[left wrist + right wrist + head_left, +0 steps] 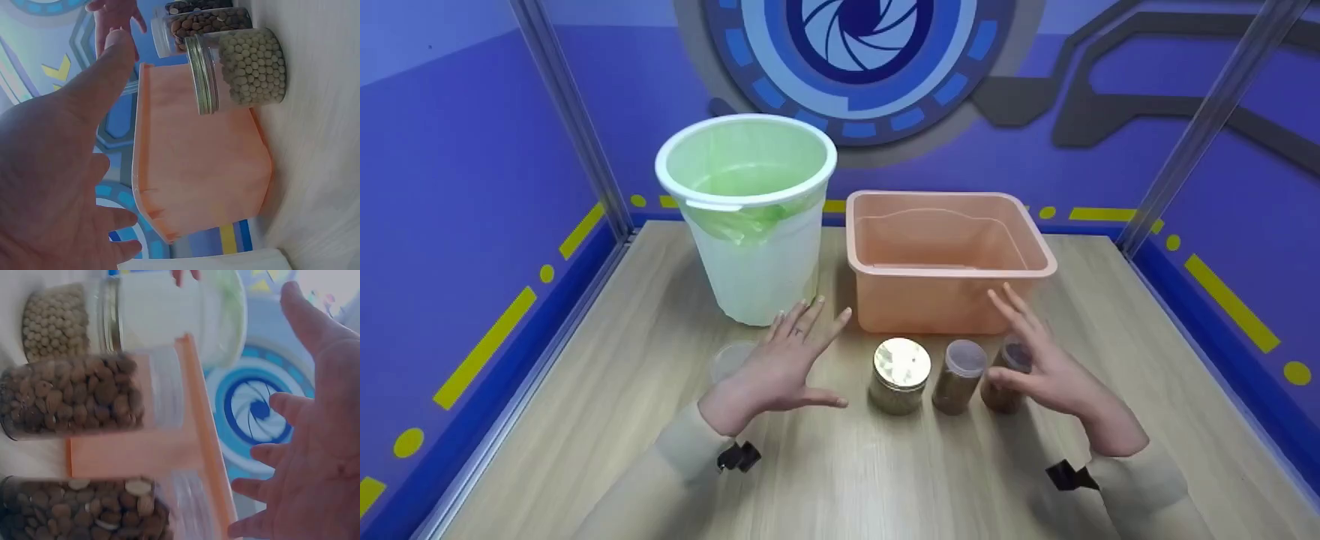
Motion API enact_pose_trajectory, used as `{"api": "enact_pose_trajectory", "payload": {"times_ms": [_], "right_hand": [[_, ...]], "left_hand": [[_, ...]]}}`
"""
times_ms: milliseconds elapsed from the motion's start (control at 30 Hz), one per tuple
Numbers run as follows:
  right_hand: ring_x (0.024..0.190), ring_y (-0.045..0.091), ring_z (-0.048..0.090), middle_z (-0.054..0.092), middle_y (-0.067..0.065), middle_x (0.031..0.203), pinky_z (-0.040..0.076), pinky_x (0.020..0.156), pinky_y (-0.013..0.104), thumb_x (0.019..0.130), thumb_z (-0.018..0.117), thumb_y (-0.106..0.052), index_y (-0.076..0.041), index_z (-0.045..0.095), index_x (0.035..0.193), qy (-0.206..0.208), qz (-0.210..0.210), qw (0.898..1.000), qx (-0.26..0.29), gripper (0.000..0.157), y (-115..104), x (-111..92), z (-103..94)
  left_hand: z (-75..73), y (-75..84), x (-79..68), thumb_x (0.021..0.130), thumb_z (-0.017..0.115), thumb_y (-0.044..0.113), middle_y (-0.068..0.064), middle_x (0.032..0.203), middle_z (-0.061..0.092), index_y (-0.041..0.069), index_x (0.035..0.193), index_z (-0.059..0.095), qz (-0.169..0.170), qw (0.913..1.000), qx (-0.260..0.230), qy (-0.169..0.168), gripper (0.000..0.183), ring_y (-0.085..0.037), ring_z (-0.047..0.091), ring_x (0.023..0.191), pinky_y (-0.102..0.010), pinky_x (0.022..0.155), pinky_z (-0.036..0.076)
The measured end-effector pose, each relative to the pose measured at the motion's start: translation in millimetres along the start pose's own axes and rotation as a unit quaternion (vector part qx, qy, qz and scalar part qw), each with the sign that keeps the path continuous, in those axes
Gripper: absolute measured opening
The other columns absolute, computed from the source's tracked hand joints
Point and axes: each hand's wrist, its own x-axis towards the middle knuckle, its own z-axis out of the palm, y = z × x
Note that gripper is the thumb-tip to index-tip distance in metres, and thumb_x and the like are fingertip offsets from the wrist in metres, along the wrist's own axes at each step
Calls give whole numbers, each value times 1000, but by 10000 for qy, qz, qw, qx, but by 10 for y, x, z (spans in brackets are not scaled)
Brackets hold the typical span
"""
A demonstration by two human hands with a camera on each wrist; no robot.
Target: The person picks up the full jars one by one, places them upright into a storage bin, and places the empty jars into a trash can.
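Note:
My left hand (781, 366) hovers over the table with its fingers spread and nothing in its grasp. Partly behind it lies a clear round plastic piece (729, 360). To its right stands a glass jar (253, 67) with a gold metal lid (901, 363), filled with pale round pellets. Beside that jar is a clear-capped jar (958, 379) of brown, nut-like pieces. A second jar (1003, 396) of similar brown pieces stands at the right end of the row. My right hand (1054, 375), fingers extended, is close to this last jar and partly covers it.
Behind the jars sits a peach plastic bin (937, 304). A tall white bucket (761, 270) with a green liner bag stands at the back left. Blue printed walls (457, 187) border the wooden table (840, 480) on the left, back and right.

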Motion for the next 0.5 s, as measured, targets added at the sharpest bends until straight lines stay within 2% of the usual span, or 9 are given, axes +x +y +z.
{"api": "enact_pose_trajectory", "payload": {"times_ms": [100, 167, 233, 267, 300, 333, 367, 433, 500], "right_hand": [[158, 49, 0, 5, 13, 175, 5, 111, 91, 90, 76, -10, -25, 19, 166, 311, 378, 9968, 630, 96, 117, -79, -78], [159, 47, 1, 5, 11, 175, 4, 112, 90, 92, 74, -11, -28, 16, 166, 436, 696, 9917, 990, 95, 196, -125, -110], [159, 46, 4, 6, 10, 175, 6, 114, 89, 93, 73, -13, -28, 14, 166, 501, 936, 9864, 1258, 95, 273, -158, -116], [158, 46, 5, 6, 9, 175, 7, 114, 88, 94, 73, -14, -28, 12, 167, 507, 1062, 9834, 1380, 96, 311, -172, -111], [158, 46, 6, 6, 9, 175, 9, 115, 88, 94, 72, -14, -27, 11, 167, 507, 1143, 9811, 1476, 96, 348, -184, -102], [158, 47, 6, 6, 10, 175, 12, 114, 88, 94, 72, -12, -25, 10, 167, 503, 1181, 9784, 1620, 96, 386, -194, -89], [158, 47, 6, 5, 12, 175, 15, 115, 87, 94, 71, -9, -24, 10, 167, 496, 1202, 9759, 1752, 96, 424, -204, -73], [157, 47, 9, 7, 15, 174, 24, 116, 82, 94, 71, -6, -22, 10, 167, 459, 1236, 9740, 1843, 97, 495, -221, -42], [157, 32, 23, 17, 13, 173, 41, 118, 61, 92, 71, 0, -21, 12, 167, 449, 1189, 9718, 1986, 97, 572, -241, -9]], "left_hand": [[3, -39, 101, 87, 70, 66, -17, 173, 10, 30, 167, 3, -263, 9961, -840, 89, 111, -44, 14, 158, -66, 126, 28], [6, -63, 177, 91, 68, 63, -17, 173, 14, 24, 167, 5, -430, 9874, -1495, 298, 106, -44, 18, 157, -64, 126, 29], [8, -84, 257, 95, 66, 58, -18, 172, 19, 17, 167, 8, -621, 9709, -2251, 530, 101, -43, 24, 156, -62, 127, 30], [11, -90, 298, 96, 66, 55, -18, 171, 22, 14, 167, 11, -746, 9586, -2671, 647, 99, -43, 26, 155, -60, 127, 31], [16, -96, 341, 98, 66, 52, -20, 169, 26, 11, 166, 13, -846, 9433, -3113, 781, 95, -43, 29, 154, -59, 126, 33], [22, -99, 385, 100, 65, 47, -22, 168, 28, 8, 165, 16, -921, 9233, -3616, 905, 91, -44, 33, 152, -59, 125, 36], [23, -97, 430, 101, 64, 43, -24, 166, 31, 7, 165, 17, -1020, 8998, -4124, 998, 86, -44, 36, 151, -58, 123, 38], [18, -84, 515, 104, 61, 34, -26, 164, 32, 5, 164, 20, -1168, 8438, -5105, 1173, 79, -45, 39, 149, -59, 119, 43], [9, -68, 603, 106, 57, 25, -27, 164, 32, 3, 163, 21, -1286, 7829, -5945, 1310, 71, -46, 40, 148, -59, 118, 45]]}}
